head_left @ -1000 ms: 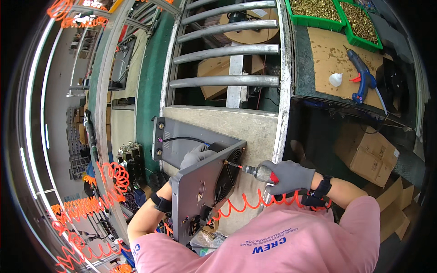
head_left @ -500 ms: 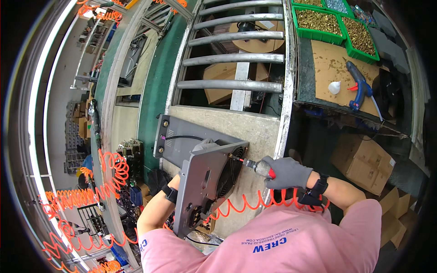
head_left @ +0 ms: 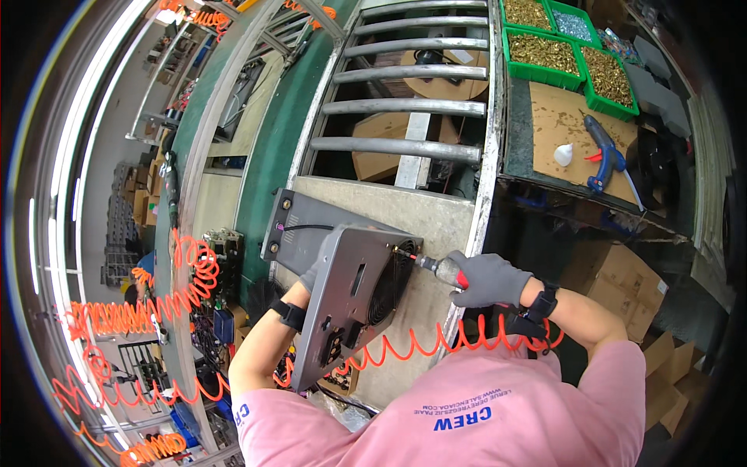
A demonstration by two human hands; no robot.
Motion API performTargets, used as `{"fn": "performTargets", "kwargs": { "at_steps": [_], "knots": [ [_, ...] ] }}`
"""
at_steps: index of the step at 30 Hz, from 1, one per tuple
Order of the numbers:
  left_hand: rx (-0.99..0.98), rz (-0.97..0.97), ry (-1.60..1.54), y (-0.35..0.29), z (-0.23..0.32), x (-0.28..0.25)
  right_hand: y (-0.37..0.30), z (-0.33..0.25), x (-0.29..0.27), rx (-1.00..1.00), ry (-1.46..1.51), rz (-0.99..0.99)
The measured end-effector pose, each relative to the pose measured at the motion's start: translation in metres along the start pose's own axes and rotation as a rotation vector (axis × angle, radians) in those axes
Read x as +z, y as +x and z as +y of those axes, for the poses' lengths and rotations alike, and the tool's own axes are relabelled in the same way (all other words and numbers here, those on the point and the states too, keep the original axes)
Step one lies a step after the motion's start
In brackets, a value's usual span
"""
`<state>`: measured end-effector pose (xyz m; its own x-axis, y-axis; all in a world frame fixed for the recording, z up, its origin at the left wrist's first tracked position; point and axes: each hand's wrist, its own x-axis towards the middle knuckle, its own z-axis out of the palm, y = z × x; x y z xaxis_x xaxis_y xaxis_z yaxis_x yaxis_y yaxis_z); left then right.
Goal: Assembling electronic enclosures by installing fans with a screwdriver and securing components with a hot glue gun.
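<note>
My right hand (head_left: 490, 282), in a grey glove, is closed around an air screwdriver (head_left: 447, 271) with a red trigger. Its bit meets the upper right corner of a grey metal panel (head_left: 338, 292) with a round black fan grille (head_left: 391, 289). The panel stands tilted up on edge. Behind its left side, my gloved left hand (head_left: 311, 274) holds it up; the fingers are mostly hidden. A flat grey metal housing (head_left: 323, 222) with a black cable (head_left: 307, 227) lies beyond the panel, partly covered by it.
A roller conveyor (head_left: 405, 107) extends ahead of the pale work board (head_left: 389, 201). On the right bench are green bins of brass fittings (head_left: 542, 58), a blue glue gun (head_left: 604, 154) and a small white bottle (head_left: 563, 154). An orange coiled hose (head_left: 412, 342) crosses in front of me.
The panel has turned slightly, its lower end shifting left. My left hand sits a little lower behind it. The screwdriver stays at the same corner, and the view has shifted slightly.
</note>
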<state>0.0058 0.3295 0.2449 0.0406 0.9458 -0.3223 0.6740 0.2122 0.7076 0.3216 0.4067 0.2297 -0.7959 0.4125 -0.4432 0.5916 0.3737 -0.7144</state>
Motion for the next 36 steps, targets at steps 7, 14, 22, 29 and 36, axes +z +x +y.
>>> {"fn": "performTargets", "kwargs": {
  "at_steps": [7, 14, 22, 29, 36],
  "knots": [
    [-0.048, 0.056, -0.264, -0.055, -0.028, -0.008, -0.023, -0.026, 0.031, -0.133, 0.054, -0.099],
    [-0.134, 0.106, -0.325, -0.140, -0.022, 0.018, -0.021, -0.043, 0.067, -0.167, 0.006, -0.146],
    [-0.151, 0.103, -0.477, -0.151, -0.012, 0.045, -0.014, -0.050, 0.093, -0.181, -0.018, -0.110],
    [-0.163, 0.107, -0.594, -0.140, 0.003, 0.053, -0.011, -0.048, 0.105, -0.196, -0.016, -0.046],
    [-0.027, 0.295, -0.437, -0.147, 0.000, 0.053, -0.017, -0.045, 0.114, -0.166, 0.009, -0.056]
  ]
}}
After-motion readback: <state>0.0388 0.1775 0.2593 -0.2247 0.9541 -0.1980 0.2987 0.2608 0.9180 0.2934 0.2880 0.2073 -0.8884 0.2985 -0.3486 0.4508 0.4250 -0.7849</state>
